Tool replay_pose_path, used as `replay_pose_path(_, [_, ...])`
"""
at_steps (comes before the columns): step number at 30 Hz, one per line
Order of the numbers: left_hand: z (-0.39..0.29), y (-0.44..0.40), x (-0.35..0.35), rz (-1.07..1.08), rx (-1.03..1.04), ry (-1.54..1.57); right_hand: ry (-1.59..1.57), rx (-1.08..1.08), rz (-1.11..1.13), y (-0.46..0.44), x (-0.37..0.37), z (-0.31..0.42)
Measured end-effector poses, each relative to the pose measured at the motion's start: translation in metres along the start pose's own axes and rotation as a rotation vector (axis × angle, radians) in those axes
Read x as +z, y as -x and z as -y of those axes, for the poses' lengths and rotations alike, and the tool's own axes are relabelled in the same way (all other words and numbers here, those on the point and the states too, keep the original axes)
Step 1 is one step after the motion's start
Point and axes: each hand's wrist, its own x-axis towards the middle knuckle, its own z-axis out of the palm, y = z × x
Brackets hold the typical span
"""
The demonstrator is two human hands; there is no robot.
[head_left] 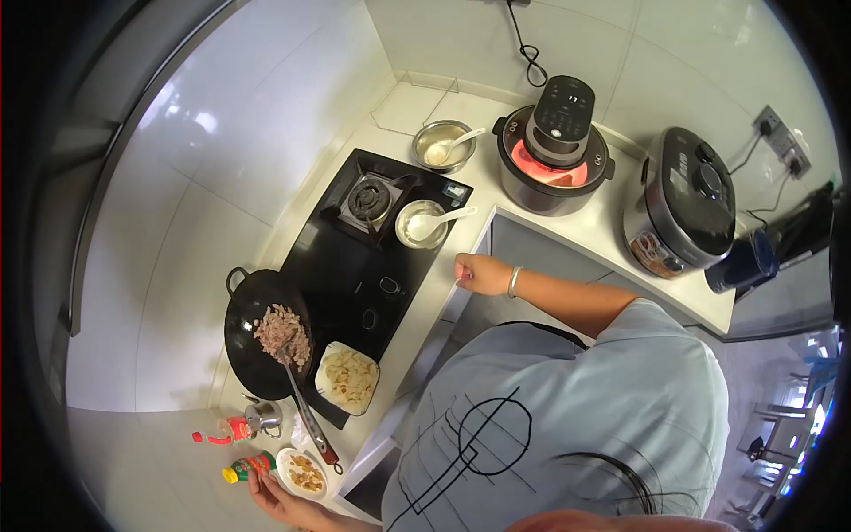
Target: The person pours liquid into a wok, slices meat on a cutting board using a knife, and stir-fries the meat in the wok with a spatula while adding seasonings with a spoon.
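My left hand (pixel 282 504) reaches in at the lower left, its fingers closed around the side of a green bottle with a yellow cap (pixel 246 468). Beside that hand lies a white plate (pixel 284 461) with small yellow-brown pieces. My right hand (pixel 485 274), with a silver bangle on the wrist, is loosely curled above the counter's front edge, with nothing visible in it. A black wok (pixel 244 341) holds browned minced meat (pixel 282 332). A spatula (pixel 306 408) rests in it, its handle out over the counter.
A square dish (pixel 348 379) of pale sliced food stands beside the wok. Two metal bowls with white spoons (pixel 423 224) sit by the free burner (pixel 370 200). An air-fryer-type cooker (pixel 557 151) glows red, next to a rice cooker (pixel 683 204). A red-capped bottle (pixel 223 432) and metal pot (pixel 263 415) are lower left.
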Motion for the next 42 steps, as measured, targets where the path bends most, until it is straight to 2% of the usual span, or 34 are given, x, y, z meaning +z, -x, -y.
replay_pose_path(2, [-0.023,0.009,0.028,0.019,0.114,-0.126,-0.009,-0.005,0.067,-0.005,-0.01,-0.026])
replay_pose_path(5, [-0.055,0.031,0.06,0.068,0.13,-0.127,0.013,-0.065,0.237,-0.003,-0.002,-0.049])
replay_pose_path(9, [-0.059,0.056,0.052,0.013,0.008,-0.255,0.037,-0.108,0.493,0.001,0.019,-0.057])
replay_pose_path(11, [-0.067,0.072,0.05,-0.017,-0.034,-0.223,0.034,-0.048,0.634,0.0,0.032,-0.051])
replay_pose_path(15, [-0.076,0.108,0.027,-0.059,-0.026,-0.211,0.111,-0.067,0.835,-0.006,0.061,-0.041])
replay_pose_path(18, [-0.073,0.148,-0.011,-0.152,-0.097,-0.274,0.182,-0.108,0.973,-0.009,0.079,-0.012])
replay_pose_path(25, [-0.087,0.258,-0.095,-0.433,-0.261,-0.328,0.313,-0.352,1.15,0.021,0.159,0.046])
replay_pose_path(29, [-0.09,0.344,-0.159,-0.592,-0.324,-0.356,0.365,-0.509,1.309,0.078,0.214,0.091])
replay_pose_path(33, [-0.094,0.451,-0.233,-0.749,-0.395,-0.466,0.465,-0.886,1.413,0.17,0.303,0.123])
replay_pose_path(35, [-0.095,0.506,-0.262,-0.815,-0.475,-0.52,0.447,-0.911,1.471,0.231,0.344,0.134])
replay_pose_path(38, [-0.095,0.572,-0.296,-0.936,-0.571,-0.501,0.339,-0.662,1.761,0.328,0.394,0.153])
replay_pose_path(41, [-0.097,0.621,-0.32,-1.068,-0.635,-0.449,0.427,-0.961,1.879,0.411,0.424,0.186])
replay_pose_path(42, [-0.097,0.634,-0.328,-1.107,-0.649,-0.441,0.432,-0.966,1.942,0.433,0.433,0.196])
